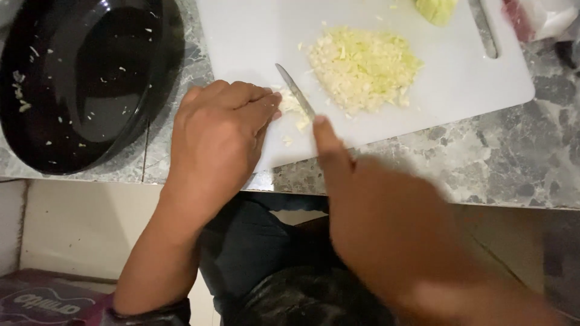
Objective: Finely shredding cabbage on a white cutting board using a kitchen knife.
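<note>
A white cutting board (254,36) lies on a grey marble counter. A heap of finely chopped pale yellow cabbage (362,67) sits in its middle. My right hand (374,211) grips a knife (296,92), index finger stretched along the blade's back, the blade pointing away over the board's near edge. My left hand (220,133) rests knuckles up on the board's near left part, fingertips pressing a small bit of cabbage (291,104) beside the blade. An uncut cabbage piece (436,9) shows at the board's far edge.
A large black oval bowl (78,78) flecked with cabbage scraps stands left of the board. A plastic bag with something red (538,17) lies at the far right. The counter edge (423,196) runs below the board, my lap beneath it.
</note>
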